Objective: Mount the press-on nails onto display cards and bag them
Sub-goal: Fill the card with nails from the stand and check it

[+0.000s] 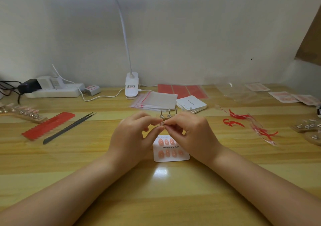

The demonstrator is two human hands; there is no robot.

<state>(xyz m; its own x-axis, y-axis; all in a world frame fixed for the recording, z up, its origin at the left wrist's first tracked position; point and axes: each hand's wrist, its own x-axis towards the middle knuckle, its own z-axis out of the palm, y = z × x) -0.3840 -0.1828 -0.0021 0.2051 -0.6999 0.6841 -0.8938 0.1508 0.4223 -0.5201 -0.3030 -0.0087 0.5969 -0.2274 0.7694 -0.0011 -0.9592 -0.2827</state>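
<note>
A white display card printed "Handmade Nail" lies on the table in front of me, with several pink press-on nails stuck on it in two rows. Above the card, my left hand and my right hand meet fingertip to fingertip. Together they pinch a small nail on its metal holder. Just behind my fingers stands a small rack with three metal nail holders. My right hand hides the card's upper right corner.
Clear zip bags and a stack of white cards lie behind the rack. Tweezers and a red adhesive strip lie to the left. Red tape scraps and filled bags are on the right. A clip lamp stands at the back.
</note>
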